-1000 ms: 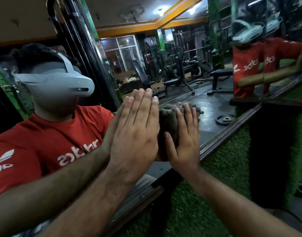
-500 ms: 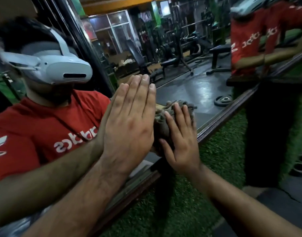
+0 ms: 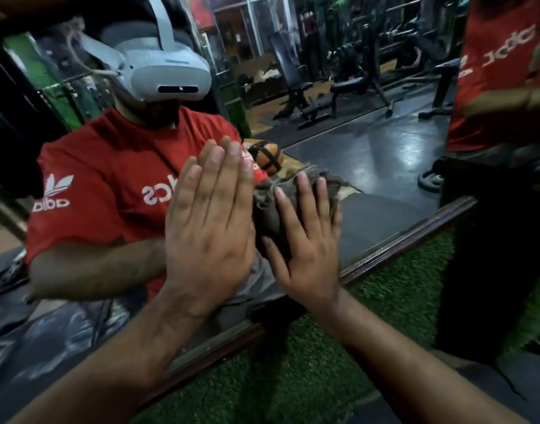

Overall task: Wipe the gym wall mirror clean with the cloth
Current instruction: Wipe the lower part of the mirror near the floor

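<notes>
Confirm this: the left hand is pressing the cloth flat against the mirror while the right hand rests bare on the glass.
Hands swapped. In the head view the right hand presses the cloth flat against the mirror, while the left hand rests bare on the glass.

The mirror (image 3: 369, 154) fills the far left and centre, its frame (image 3: 409, 240) running from near left to far right, with turf (image 3: 308, 362) below it on the near side. The left hand (image 3: 210, 228) lies flat on the glass; just right of it the right hand (image 3: 308, 255) presses the cloth (image 3: 268, 209) against the glass. A dark pillar (image 3: 489, 255) stands at the right
</notes>
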### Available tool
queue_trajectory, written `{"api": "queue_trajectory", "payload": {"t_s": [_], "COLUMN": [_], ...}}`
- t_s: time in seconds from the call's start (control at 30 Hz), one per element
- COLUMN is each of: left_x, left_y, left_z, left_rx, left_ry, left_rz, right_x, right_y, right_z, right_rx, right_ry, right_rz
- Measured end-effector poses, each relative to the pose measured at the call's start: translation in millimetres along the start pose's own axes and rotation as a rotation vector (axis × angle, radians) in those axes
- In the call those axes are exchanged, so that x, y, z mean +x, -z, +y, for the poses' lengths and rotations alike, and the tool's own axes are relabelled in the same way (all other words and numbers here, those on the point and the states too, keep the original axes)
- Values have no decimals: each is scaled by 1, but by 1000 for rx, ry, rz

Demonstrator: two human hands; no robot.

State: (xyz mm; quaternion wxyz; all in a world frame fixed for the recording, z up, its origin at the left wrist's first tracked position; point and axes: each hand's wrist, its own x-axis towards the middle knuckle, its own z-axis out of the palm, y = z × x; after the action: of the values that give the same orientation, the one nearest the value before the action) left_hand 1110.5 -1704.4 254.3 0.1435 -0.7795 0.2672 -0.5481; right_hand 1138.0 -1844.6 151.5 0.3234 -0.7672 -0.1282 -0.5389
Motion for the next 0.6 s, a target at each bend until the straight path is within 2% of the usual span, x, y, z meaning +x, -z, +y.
{"api": "queue_trajectory", "payload": {"t_s": [0.03, 0.07, 0.17, 0.2, 0.3, 0.33, 0.43, 0.57, 0.6], "left_x": [7, 10, 11, 11, 18, 20, 24, 27, 26], "left_y": [2, 3, 8, 11, 18, 20, 24, 25, 25], "left_z": [-4, -6, -4, -3, -11, -14, -15, -8, -6], "left_rx": [10, 18, 6, 1, 13, 14, -4, -50, -51], "left_ry": [14, 18, 12, 23, 81, 96, 109, 106, 104], "left_rz": [-6, -17, -55, -48, -12, -11, -16, -26, -38], "right_x": [2, 9, 43, 48, 56, 66, 94, 64, 59], "right_y": [5, 9, 12, 12, 22, 26, 26, 25, 27], "right_z": [9, 16, 4, -6, -8, -3, -14, 4, 14], "right_rx": [-20, -16, 80, 74, 13, 11, 80, 14, 18], "right_ry": [75, 62, -130, -81, 230, 240, 68, 294, 259], "right_rz": [-17, 0, 68, 38, -55, -34, 53, -56, -46]}}
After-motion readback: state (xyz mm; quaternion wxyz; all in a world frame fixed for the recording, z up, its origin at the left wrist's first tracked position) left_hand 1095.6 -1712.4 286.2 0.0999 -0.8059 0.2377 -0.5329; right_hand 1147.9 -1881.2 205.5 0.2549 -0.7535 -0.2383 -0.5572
